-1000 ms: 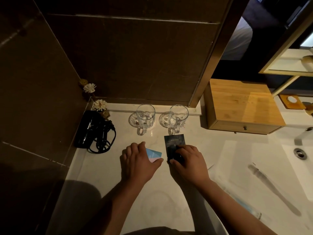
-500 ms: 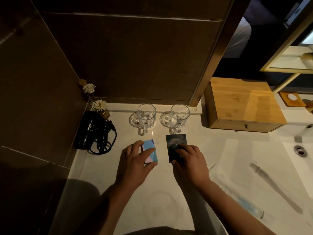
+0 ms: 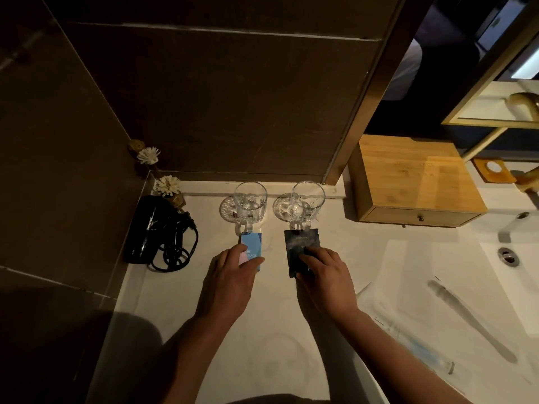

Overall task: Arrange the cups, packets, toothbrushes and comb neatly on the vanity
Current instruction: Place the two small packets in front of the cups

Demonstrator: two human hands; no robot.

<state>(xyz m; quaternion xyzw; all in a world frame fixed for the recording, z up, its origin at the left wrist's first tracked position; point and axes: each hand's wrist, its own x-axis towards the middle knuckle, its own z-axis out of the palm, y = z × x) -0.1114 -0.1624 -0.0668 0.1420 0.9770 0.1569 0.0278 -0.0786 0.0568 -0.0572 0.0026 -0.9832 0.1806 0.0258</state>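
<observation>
Two clear glass cups stand on round coasters at the back of the white vanity (image 3: 180,301): the left cup (image 3: 250,203) and the right cup (image 3: 306,204). In front of the left cup lies a light blue packet (image 3: 252,246), gripped by my left hand (image 3: 230,277) between thumb and fingers. A dark packet (image 3: 300,243) lies in front of the right cup, with the fingers of my right hand (image 3: 323,278) pressed on its near half. A wrapped toothbrush (image 3: 420,349) and a long wrapped comb (image 3: 466,314) lie on the counter to the right.
A black hair dryer (image 3: 151,228) with coiled cord sits at the left wall beside small white flowers (image 3: 166,185). A wooden drawer box (image 3: 414,182) stands at the back right. The sink with its drain (image 3: 508,256) and faucet lies at the far right.
My left hand has turned the blue packet from crosswise to lengthwise and slid it back to just in front of the left cup. My right hand stays on the dark packet.
</observation>
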